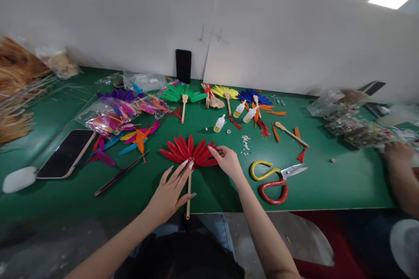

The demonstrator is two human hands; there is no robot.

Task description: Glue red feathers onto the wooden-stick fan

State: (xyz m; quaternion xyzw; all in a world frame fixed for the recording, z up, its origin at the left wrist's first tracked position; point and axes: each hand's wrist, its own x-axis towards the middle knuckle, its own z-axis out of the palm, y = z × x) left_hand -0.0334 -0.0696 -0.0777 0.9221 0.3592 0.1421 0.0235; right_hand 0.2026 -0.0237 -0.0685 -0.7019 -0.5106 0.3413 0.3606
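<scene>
A red feather fan (190,146) lies before me on the green table, its feathers spread away from me. Its thin wooden handle (189,196) points toward me and reaches the table's front edge. My left hand (172,186) rests flat with fingers stretched, the fingertips pressing where the feathers meet the handle. At the fan's right side, my right hand (226,161) has its fingers bent together on a red feather (209,161); the thumb is mostly hidden. Yellow-and-red-handled scissors (278,181) lie right of that hand. Dark tweezers (121,176) are left of the fan.
Behind stand a green fan (183,93), a yellow fan (225,92), a blue fan (254,96) and small glue bottles (219,123). Loose feathers (140,139), bagged feathers (121,113) and a phone (67,153) lie left. Another person's hand (398,154) is far right, by plastic bags (360,128).
</scene>
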